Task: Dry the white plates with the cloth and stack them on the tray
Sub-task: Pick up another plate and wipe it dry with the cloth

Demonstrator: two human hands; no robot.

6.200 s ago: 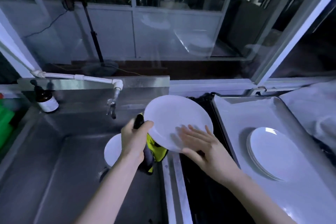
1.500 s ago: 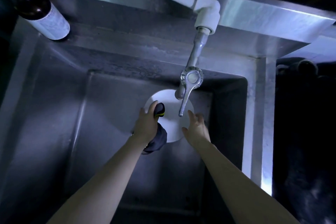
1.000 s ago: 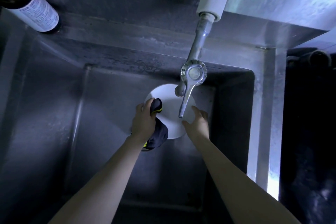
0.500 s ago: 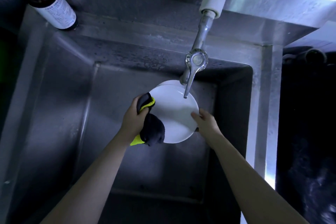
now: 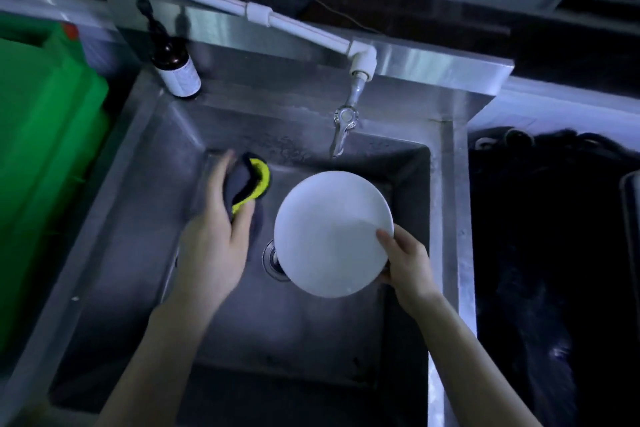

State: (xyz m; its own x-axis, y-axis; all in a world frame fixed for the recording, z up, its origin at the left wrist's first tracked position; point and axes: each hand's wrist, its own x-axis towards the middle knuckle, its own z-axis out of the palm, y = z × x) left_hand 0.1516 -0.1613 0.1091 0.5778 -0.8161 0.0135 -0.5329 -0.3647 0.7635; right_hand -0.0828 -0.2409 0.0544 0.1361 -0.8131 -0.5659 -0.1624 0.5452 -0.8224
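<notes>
One round white plate (image 5: 332, 232), face up, tilted, over steel sink (image 5: 138, 218). Right hand (image 5: 407, 267) pinches its rim. Left hand (image 5: 214, 246) clutches one dark yellow-edged cloth (image 5: 247, 180), apart.

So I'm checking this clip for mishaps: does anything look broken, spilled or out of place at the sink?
Nothing stands out. The right hand holds an intact white plate by its rim over the sink, the left hand grips the cloth apart from it, and the bottle stands upright.
</notes>
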